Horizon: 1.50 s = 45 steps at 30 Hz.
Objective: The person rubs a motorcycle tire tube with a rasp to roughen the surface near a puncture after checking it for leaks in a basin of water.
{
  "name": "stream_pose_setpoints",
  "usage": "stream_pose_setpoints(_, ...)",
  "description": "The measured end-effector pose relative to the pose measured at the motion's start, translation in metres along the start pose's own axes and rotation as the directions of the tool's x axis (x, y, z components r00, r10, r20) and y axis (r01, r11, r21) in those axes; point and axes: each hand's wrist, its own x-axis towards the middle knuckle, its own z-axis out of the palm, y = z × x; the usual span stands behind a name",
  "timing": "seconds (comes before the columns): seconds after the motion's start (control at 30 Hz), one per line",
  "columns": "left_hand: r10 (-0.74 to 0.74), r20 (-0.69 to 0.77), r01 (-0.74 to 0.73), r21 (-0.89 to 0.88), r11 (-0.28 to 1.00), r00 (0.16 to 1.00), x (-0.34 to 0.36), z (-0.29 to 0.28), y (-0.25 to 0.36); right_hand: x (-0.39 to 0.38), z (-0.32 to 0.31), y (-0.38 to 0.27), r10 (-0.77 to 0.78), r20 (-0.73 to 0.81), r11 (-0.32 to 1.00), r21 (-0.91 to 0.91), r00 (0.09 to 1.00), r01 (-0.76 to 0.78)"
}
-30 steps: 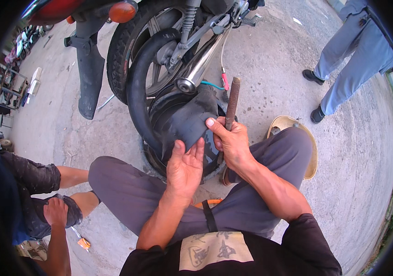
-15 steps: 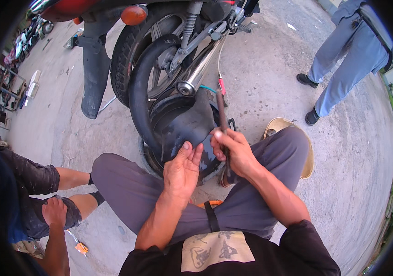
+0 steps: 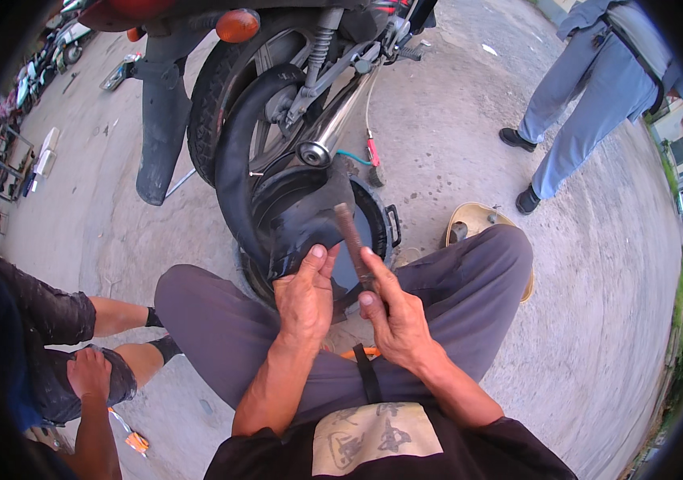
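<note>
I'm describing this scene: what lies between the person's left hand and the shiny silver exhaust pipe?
In the head view, black rubber inner tube lies between the left hand and the exhaust pipe, with part of the round black basin.

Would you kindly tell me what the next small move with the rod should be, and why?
Perhaps lay the rod flat on the black rubber tube: the left hand pinches the tube, and the right hand holds the rod close beside it.

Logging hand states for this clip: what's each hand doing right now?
Left hand: closed, pinching the black inner tube.
Right hand: closed, holding the brown rod.
</note>
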Motion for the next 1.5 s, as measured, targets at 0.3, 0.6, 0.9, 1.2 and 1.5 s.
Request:
stream_pose_setpoints(0.3, -0.001, 0.058, -0.003, 0.066, 0.998, 0.998, 0.004, -0.015, -0.006, 0.04, 0.02, -0.008, -0.037, 0.03, 0.959, -0.28, 0.999, 0.044)
stream_pose_setpoints(0.6, -0.001, 0.069, -0.005, 0.083, 0.997, 0.998, 0.0, -0.017, -0.006, 0.047, 0.028, 0.006, -0.176, -0.03, 0.949, -0.27, 0.984, 0.162)
stream_pose_setpoints(0.9, 0.053, 0.083, -0.064, 0.127, 0.99, 0.995, 0.001, -0.018, -0.007, 0.05, 0.024, -0.005, -0.09, -0.022, 0.983, -0.163, 0.996, 0.085)
stream_pose_setpoints(1.2, -0.07, -0.025, 0.066, -0.123, 0.99, 0.997, 0.005, -0.017, -0.007, 0.021, 0.017, 0.015, 0.204, -0.098, 0.938, 0.305, 0.974, -0.166)
stream_pose_setpoints(1.5, -0.239, 0.013, 0.238, -0.189, 0.953, 0.971, 0.009, -0.032, -0.008, 0.017, 0.019, 0.016, 0.086, -0.072, 0.967, 0.246, 0.994, -0.066)
